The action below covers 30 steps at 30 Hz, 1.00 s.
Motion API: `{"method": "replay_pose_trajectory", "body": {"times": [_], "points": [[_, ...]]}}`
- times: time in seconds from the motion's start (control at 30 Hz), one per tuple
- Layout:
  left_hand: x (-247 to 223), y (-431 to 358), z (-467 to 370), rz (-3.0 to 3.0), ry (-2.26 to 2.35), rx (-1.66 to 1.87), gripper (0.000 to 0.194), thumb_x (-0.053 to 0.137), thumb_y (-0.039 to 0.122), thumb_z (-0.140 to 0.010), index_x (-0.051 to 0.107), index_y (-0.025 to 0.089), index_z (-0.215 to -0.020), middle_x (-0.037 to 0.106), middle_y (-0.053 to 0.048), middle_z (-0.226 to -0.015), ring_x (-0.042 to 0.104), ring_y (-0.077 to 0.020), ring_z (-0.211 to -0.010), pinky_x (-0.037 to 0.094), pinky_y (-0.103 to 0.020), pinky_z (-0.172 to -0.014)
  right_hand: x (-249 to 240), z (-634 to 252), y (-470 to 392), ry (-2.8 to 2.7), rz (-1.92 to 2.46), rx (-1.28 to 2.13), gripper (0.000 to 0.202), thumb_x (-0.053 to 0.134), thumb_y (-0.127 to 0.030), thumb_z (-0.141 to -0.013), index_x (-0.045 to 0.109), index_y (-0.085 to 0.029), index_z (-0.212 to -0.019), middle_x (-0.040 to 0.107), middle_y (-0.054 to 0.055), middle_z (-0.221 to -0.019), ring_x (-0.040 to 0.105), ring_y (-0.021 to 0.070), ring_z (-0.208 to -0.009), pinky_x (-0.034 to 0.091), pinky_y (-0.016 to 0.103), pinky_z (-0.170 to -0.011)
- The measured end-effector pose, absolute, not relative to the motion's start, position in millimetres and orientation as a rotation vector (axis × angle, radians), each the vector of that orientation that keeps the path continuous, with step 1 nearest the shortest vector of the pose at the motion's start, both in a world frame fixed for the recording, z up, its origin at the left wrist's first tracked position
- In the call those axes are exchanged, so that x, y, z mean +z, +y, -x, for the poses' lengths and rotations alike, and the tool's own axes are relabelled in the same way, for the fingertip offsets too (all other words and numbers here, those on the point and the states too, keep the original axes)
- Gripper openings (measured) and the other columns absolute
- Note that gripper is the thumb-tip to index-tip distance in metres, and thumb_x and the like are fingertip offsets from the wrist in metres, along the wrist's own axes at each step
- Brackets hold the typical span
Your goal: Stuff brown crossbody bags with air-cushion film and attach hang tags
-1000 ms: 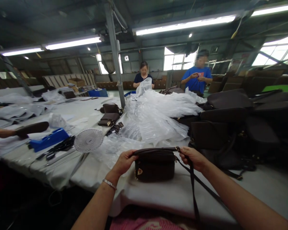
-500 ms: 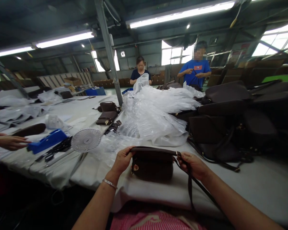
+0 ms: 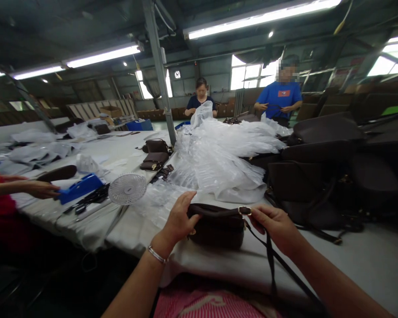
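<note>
A dark brown handbag (image 3: pixel 215 232) with gold-coloured hardware sits upright at the table's near edge, a short strap (image 3: pixel 215 212) running along its top. At its left end is my left hand (image 3: pixel 179 218), fingers stretched up and apart, thumb against the bag's upper front. The fingers of my right hand (image 3: pixel 273 223) pinch the strap beside a gold buckle (image 3: pixel 244 211) at the right end. From that side a long thin strap (image 3: pixel 270 260) hangs down over the table edge toward me.
Clear plastic bags (image 3: pixel 219 163) are heaped ahead, with dark bags (image 3: pixel 305 185) piled at right. A white fan (image 3: pixel 128 189) and blue tape dispenser (image 3: pixel 81 187) stand left, near a co-worker's hand (image 3: pixel 41 189). Two people stand across the table beyond a metal post (image 3: pixel 162 79).
My left hand has loosened from the strap's left end, its fingers now raised and spread. My right hand still pinches the strap by the buckle. The view has shifted slightly left.
</note>
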<state>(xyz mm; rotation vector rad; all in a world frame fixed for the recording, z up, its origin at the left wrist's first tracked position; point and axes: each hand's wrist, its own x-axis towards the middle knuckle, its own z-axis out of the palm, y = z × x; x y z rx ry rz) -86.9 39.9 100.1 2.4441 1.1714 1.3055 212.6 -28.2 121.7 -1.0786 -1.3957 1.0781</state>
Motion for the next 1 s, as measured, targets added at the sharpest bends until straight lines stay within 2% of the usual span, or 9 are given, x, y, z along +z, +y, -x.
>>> {"method": "replay_pose_trajectory", "body": {"times": [0.13,0.23,0.33,0.47,0.53,0.7,0.8,0.87,1.0], "points": [[129.0,6.6,65.3,-2.731,0.783,1.051,0.064,0.068,0.024,-0.086,0.045,0.022,-0.145,0.058,-0.012,-0.138,0.048,-0.0289,-0.134,0.034,-0.053,-0.117,129.8,-170.0,-58.9,-1.823,1.041,0.719,0.028,0.057,-0.037,-0.096,0.071,-0.018,-0.081,0.063,0.002,-0.071,0.055,0.0136,-0.067,0.042,0.027,-0.064],[128.0,-5.9,61.4,-2.711,0.675,0.871,0.034,0.056,0.020,-0.094,0.059,0.020,-0.128,0.070,-0.009,-0.107,0.065,-0.0223,-0.103,0.051,-0.041,-0.097,112.4,-157.5,-74.3,-1.980,1.038,0.688,0.021,0.056,-0.029,-0.095,0.071,-0.019,-0.084,0.067,0.003,-0.080,0.060,0.0148,-0.075,0.043,0.027,-0.071],[120.0,-13.2,68.5,-2.652,0.723,0.727,0.021,0.052,0.020,-0.096,0.066,0.018,-0.111,0.069,-0.007,-0.093,0.065,-0.0179,-0.084,0.053,-0.031,-0.077,89.6,-160.0,-82.0,-1.960,1.162,0.823,0.018,0.059,-0.026,-0.093,0.072,-0.019,-0.084,0.069,0.002,-0.079,0.062,0.0147,-0.075,0.044,0.026,-0.070],[122.2,-28.9,70.5,-2.582,0.618,0.690,0.052,0.065,0.014,-0.080,0.058,0.020,-0.131,0.063,-0.011,-0.125,0.060,-0.0239,-0.113,0.049,-0.036,-0.098,79.7,-159.0,-83.9,-1.838,1.224,0.928,0.018,0.058,-0.026,-0.091,0.071,-0.018,-0.080,0.069,0.001,-0.078,0.062,0.0149,-0.074,0.045,0.026,-0.070],[125.9,-36.6,65.7,-2.555,0.539,0.641,0.062,0.069,0.017,-0.077,0.053,0.020,-0.136,0.062,-0.011,-0.128,0.059,-0.0247,-0.115,0.047,-0.036,-0.101,85.1,-154.6,-82.9,-1.811,1.150,0.952,0.019,0.057,-0.026,-0.092,0.070,-0.018,-0.081,0.070,0.002,-0.080,0.063,0.0153,-0.077,0.046,0.026,-0.072],[120.6,-43.4,68.2,-2.560,0.703,0.504,0.025,0.058,0.030,-0.094,0.063,0.019,-0.116,0.071,-0.006,-0.099,0.066,-0.0192,-0.088,0.049,-0.028,-0.080,98.0,-157.2,-80.9,-2.007,1.128,0.937,0.022,0.055,-0.029,-0.096,0.071,-0.020,-0.085,0.067,0.000,-0.074,0.061,0.0133,-0.068,0.046,0.024,-0.064],[110.1,-43.9,84.2,-2.630,0.729,0.396,0.020,0.061,0.035,-0.093,0.068,0.019,-0.102,0.069,-0.005,-0.087,0.064,-0.0180,-0.078,0.048,-0.027,-0.071,95.5,-168.6,-75.5,-2.179,1.099,0.666,0.018,0.053,-0.024,-0.097,0.071,-0.021,-0.094,0.069,0.001,-0.084,0.064,0.0145,-0.077,0.049,0.026,-0.071],[107.1,-42.2,92.9,-2.671,0.694,0.439,0.034,0.070,0.047,-0.085,0.070,0.018,-0.103,0.069,-0.007,-0.090,0.065,-0.0202,-0.078,0.051,-0.030,-0.072,93.5,-173.9,-66.7,-2.139,1.076,0.360,0.018,0.051,-0.021,-0.098,0.068,-0.021,-0.103,0.070,0.005,-0.099,0.066,0.0174,-0.092,0.052,0.030,-0.082],[114.2,-28.9,89.7,-2.650,0.716,0.872,0.058,0.070,0.056,-0.083,0.063,0.017,-0.125,0.065,-0.014,-0.123,0.059,-0.0296,-0.116,0.048,-0.042,-0.102,91.1,-174.0,-44.5,-2.128,1.060,-0.149,0.029,0.053,-0.021,-0.096,0.062,-0.021,-0.124,0.066,0.011,-0.121,0.061,0.0275,-0.113,0.052,0.045,-0.098]]}}
